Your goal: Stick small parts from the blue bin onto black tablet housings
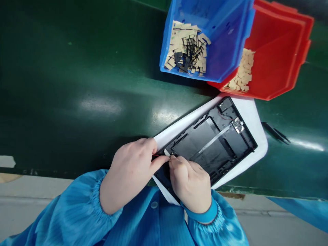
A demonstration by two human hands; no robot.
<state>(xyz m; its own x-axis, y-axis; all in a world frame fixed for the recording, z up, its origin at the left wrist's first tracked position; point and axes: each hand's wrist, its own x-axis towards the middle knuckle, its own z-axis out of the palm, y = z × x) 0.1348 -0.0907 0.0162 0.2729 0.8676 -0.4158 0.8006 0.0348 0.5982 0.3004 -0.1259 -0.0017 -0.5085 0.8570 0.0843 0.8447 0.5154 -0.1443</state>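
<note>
Left hand (129,172) and right hand (191,182) bend over the black device housing (217,152), apparently steadying it, their exact grips unclear.

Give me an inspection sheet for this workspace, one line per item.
Surface: glossy green bench, light glare; pale patch at left edge
Job's things: open black casing on white sheet
Clutter: blue bin and red bin holding small pieces; dark tweezers beside sheet
Grippers: left hand and right hand meet over casing; grip hidden
Cables: flat ribbon reaching circuit board; thin wires nearby
Surroundings: blue cloth at right; other hands, nothing seen
</note>
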